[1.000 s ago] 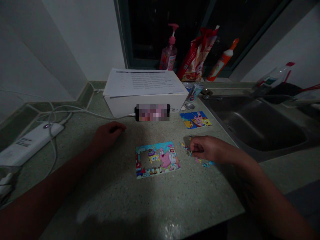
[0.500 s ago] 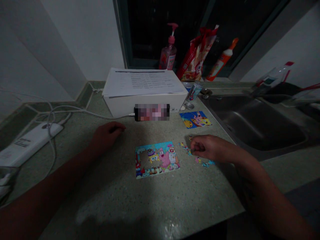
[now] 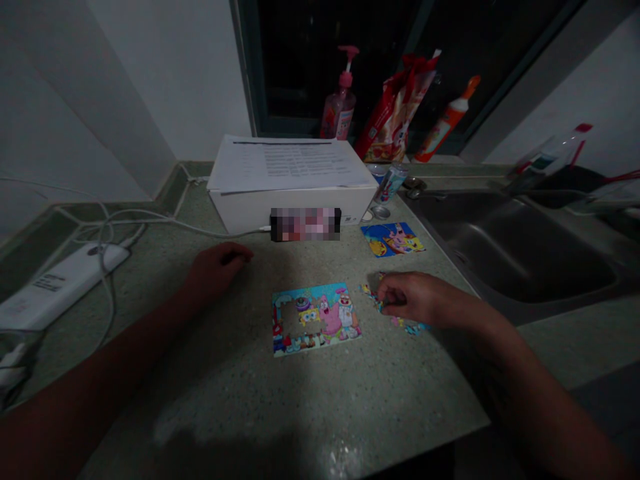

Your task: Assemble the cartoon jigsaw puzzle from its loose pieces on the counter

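Note:
A partly assembled jigsaw puzzle point(image 3: 333, 317) with cartoon figures lies flat on the counter, with a gap in its left-middle area. To its right, several loose puzzle pieces point(image 3: 414, 329) are scattered. Over these pieces my right hand point(image 3: 413, 297) is lowered, thumb and fingers drawn together in a pinch; its fingertips hide whatever may be between them. My left hand point(image 3: 217, 270) rests on the counter to the upper left of the puzzle, fingers loosely curled in, with nothing visible in them. A blue picture card point(image 3: 393, 239) with cartoon figures lies beyond my right hand.
A white box point(image 3: 295, 200) topped with printed paper stands behind, a phone point(image 3: 305, 225) leaning on it. Its cable runs left to a power strip point(image 3: 63, 283). A can point(image 3: 391, 183) stands near the sink point(image 3: 525, 247) at right. Bottles and a red bag point(image 3: 397, 110) line the window.
My right hand has shifted very slightly left over the loose pieces, fingers still pinched. My left hand and the puzzle stay where they were; the whole view has moved a little.

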Action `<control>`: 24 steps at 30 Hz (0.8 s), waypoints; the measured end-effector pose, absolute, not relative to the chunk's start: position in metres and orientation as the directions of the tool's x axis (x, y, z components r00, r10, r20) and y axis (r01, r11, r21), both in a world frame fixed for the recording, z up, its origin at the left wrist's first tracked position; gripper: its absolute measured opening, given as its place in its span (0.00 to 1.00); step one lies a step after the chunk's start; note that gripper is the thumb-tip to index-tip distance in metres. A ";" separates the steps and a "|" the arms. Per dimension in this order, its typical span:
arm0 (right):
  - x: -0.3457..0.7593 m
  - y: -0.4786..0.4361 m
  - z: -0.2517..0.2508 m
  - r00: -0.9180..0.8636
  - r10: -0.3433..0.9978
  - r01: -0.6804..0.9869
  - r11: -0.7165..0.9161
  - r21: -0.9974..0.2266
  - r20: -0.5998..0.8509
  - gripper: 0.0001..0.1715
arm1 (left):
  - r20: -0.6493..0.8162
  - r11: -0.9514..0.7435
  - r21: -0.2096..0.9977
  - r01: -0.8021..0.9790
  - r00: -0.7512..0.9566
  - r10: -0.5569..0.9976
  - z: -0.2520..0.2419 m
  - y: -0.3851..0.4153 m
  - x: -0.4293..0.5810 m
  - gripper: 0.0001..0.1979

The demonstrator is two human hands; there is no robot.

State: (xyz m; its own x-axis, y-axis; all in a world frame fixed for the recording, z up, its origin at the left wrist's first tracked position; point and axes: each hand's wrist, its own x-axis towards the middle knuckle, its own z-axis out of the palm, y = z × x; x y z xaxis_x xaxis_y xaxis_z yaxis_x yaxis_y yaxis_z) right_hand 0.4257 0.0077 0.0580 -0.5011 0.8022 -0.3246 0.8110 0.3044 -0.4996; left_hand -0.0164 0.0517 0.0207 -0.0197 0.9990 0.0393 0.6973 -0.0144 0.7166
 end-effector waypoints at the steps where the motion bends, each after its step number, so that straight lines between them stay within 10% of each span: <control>1: 0.426 0.008 0.058 -0.503 0.804 0.808 0.306 -0.504 -0.318 0.05 | 0.037 -0.012 0.715 0.699 -0.021 0.999 0.021 0.051 -0.016 0.13; 24: 0.400 0.010 0.051 -0.542 0.795 0.539 0.081 -0.838 -0.272 0.12 | 0.028 -0.002 0.720 0.694 -0.026 0.999 0.023 0.052 -0.013 0.13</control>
